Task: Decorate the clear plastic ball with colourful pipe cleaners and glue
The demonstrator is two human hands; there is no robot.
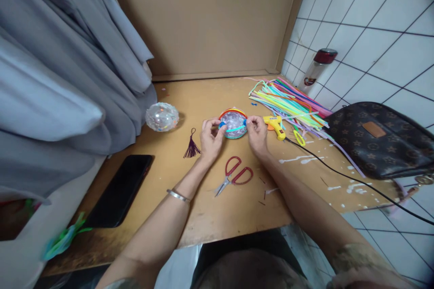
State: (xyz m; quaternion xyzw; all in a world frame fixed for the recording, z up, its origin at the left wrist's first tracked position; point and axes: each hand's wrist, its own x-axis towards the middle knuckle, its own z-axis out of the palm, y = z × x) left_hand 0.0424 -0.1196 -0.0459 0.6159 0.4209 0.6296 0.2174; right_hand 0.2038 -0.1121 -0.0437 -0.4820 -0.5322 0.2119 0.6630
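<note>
Between my two hands is a clear ball [233,122] banded with red, yellow and turquoise strips, with blue pieces at its left and right ends. My left hand [211,137] pinches the left end, thumb and fingers at the blue piece. At the right end, my right hand [257,132] has its fingers closed by the other blue piece. Red-handled scissors [233,175] lie below the ball on the wooden table [203,207]. A dark purple tassel [192,146] rests left of my left hand. Just right of my right hand is a yellow glue gun [276,126].
Another clear ball [162,116] stands at left, near a grey curtain [77,63]. Colourful pipe cleaners [288,101] are heaped at back right beside a bottle [317,70] and a brown bag [383,140]. A black phone [120,189] lies front left. The black cord [339,171] crosses the right side.
</note>
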